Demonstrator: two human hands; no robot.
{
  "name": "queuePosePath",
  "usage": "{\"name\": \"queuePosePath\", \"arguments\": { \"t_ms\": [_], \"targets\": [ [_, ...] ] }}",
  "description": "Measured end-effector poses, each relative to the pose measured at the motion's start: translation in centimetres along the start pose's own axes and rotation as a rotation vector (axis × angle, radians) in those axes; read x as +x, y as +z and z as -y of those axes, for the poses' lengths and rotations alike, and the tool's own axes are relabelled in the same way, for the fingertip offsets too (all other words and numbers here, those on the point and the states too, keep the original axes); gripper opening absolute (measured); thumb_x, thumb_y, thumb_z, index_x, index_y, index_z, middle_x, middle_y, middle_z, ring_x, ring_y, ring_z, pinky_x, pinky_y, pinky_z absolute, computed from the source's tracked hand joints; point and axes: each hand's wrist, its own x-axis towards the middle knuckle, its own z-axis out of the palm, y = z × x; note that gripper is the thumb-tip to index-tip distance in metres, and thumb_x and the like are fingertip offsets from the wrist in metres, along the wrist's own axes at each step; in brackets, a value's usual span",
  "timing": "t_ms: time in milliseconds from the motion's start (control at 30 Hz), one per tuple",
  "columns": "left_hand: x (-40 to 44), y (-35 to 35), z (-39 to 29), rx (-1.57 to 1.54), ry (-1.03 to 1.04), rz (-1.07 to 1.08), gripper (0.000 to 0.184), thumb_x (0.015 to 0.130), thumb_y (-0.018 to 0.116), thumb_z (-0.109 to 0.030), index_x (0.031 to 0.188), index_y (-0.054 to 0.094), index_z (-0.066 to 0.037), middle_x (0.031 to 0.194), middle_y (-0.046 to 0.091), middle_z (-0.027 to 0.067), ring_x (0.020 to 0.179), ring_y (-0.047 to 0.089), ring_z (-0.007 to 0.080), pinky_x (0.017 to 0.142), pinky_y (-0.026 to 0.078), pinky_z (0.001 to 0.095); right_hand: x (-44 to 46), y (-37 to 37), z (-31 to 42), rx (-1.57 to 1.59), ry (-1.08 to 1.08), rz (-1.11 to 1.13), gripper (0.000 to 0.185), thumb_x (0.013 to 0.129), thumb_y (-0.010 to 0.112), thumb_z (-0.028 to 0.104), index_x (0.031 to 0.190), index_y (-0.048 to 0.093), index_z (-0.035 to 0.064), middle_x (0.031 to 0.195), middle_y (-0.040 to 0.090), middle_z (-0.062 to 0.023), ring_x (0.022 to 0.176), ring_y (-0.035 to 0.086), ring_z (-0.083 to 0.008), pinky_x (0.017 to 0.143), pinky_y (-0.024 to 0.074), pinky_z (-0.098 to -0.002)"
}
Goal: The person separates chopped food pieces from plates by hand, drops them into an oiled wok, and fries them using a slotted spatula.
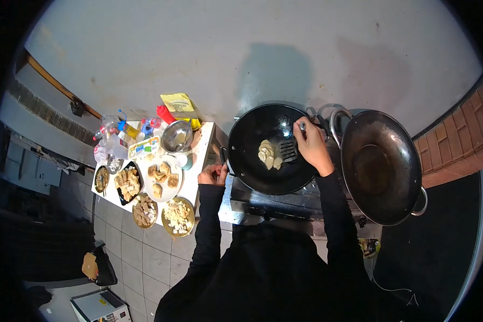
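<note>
A black wok [252, 174] sits on the stove, with pale slices of food [268, 154] in its middle. My right hand [310, 145], at the wok's right side, is closed round the handle of a slotted black spatula [287, 151]. The spatula's blade lies just right of the slices. At the wok's left rim, my left hand [213, 175] is closed beside the side handle [224, 155]; its fingers are curled and seem to grip that handle.
A second, larger wok [381, 166] stands tilted at the right. On the white table [203, 155] at the left are a plate of browned pieces [172, 188], a metal bowl [177, 136], several food dishes, bottles and a yellow packet [178, 103]. A brick ledge [456, 134] borders the far right.
</note>
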Motion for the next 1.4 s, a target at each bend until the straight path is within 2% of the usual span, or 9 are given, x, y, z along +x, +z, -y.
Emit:
{"name": "queuePosePath", "arguments": {
  "t_ms": [167,267,433,533,600,633,867,1100,1400],
  "targets": [
    [-0.1,-0.3,-0.6,0.002,-0.03,0.019,0.023,0.08,0.071,-0.022,0.08,0.069,0.0,0.059,0.056,0.0055,0.055,0.053,0.0144,0.054,0.043,0.0294,0.3,0.8,-0.4,0.19,0.026,-0.031,0.012,0.09,0.055,0.011,0.087,0.051,0.0004,0.064,0.051,-0.0151,0.054,0.05,-0.0249,0.053,0.0383,-0.0339],
    [-0.1,-0.2,-0.6,-0.028,-0.051,0.019,0.023,0.08,0.071,-0.023,0.08,0.069,0.0,0.059,0.056,0.0053,0.055,0.053,0.0137,0.053,0.042,0.0292,0.8,-0.5,0.0,0.147,-0.023,-0.048,0.012,0.089,0.055,0.012,0.087,0.051,0.0007,0.065,0.052,-0.0153,0.053,0.05,-0.0263,0.053,0.0385,-0.0346],
    [-0.1,-0.1,-0.3,-0.04,-0.049,0.0,0.025,0.08,0.071,-0.025,0.08,0.069,0.0,0.059,0.055,0.0049,0.055,0.052,0.0133,0.053,0.042,0.0287,0.3,-1.2,0.6,-0.072,0.081,0.023,0.013,0.089,0.055,0.013,0.087,0.052,0.0013,0.066,0.055,-0.0167,0.055,0.053,-0.0295,0.054,0.0397,-0.037],
    [-0.1,-0.1,-0.4,0.0,-0.029,0.004,0.027,0.08,0.072,-0.026,0.08,0.069,0.0,0.059,0.055,0.0048,0.055,0.052,0.0137,0.053,0.042,0.0289,-0.3,0.4,-0.6,0.013,0.051,-0.027,0.012,0.089,0.055,0.012,0.087,0.052,0.0009,0.065,0.054,-0.0164,0.054,0.053,-0.0277,0.054,0.0395,-0.0361],
    [0.0,-0.1,-0.2,0.003,-0.032,0.01,0.027,0.08,0.072,-0.026,0.08,0.069,0.0,0.059,0.055,0.005,0.055,0.052,0.0142,0.054,0.042,0.0292,-0.1,0.7,-0.3,0.222,0.011,-0.091,0.012,0.089,0.055,0.011,0.086,0.052,0.0005,0.064,0.053,-0.0159,0.054,0.054,-0.0253,0.053,0.039,-0.035],
    [0.1,-0.1,-0.2,0.003,-0.034,0.012,0.026,0.08,0.072,-0.026,0.08,0.069,0.0,0.059,0.055,0.0052,0.055,0.052,0.0146,0.054,0.042,0.0295,0.1,0.4,-0.3,0.218,0.085,-0.043,0.011,0.089,0.055,0.01,0.086,0.052,0.0,0.064,0.053,-0.0154,0.054,0.054,-0.0227,0.053,0.0386,-0.0343],
    [0.1,-0.1,-0.2,0.016,-0.004,0.019,0.026,0.08,0.072,-0.026,0.079,0.069,0.0,0.059,0.055,0.0054,0.056,0.053,0.0152,0.054,0.042,0.0299,0.4,-1.1,1.3,0.007,0.041,0.001,0.011,0.089,0.055,0.009,0.085,0.051,-0.0007,0.065,0.052,-0.0171,0.053,0.048,-0.0322,0.052,0.0378,-0.0353],
    [0.0,-0.1,-0.3,-0.007,-0.051,0.023,0.026,0.08,0.072,-0.025,0.078,0.069,0.0,0.059,0.054,0.0043,0.054,0.051,0.0121,0.052,0.041,0.0278,0.6,0.3,0.3,0.186,0.03,-0.075,0.012,0.089,0.055,0.01,0.084,0.051,-0.0002,0.061,0.049,-0.0167,0.049,0.045,-0.0286,0.05,0.0354,-0.0351],
    [0.0,-0.2,-0.5,0.002,-0.025,0.011,0.026,0.08,0.072,-0.026,0.077,0.068,0.0,0.059,0.055,0.0056,0.054,0.053,0.0145,0.053,0.042,0.0296,-0.2,0.5,0.4,0.002,0.044,-0.023,0.013,0.089,0.056,0.012,0.085,0.051,0.0002,0.062,0.05,-0.0172,0.052,0.049,-0.0309,0.052,0.0373,-0.037]
  ]
}}
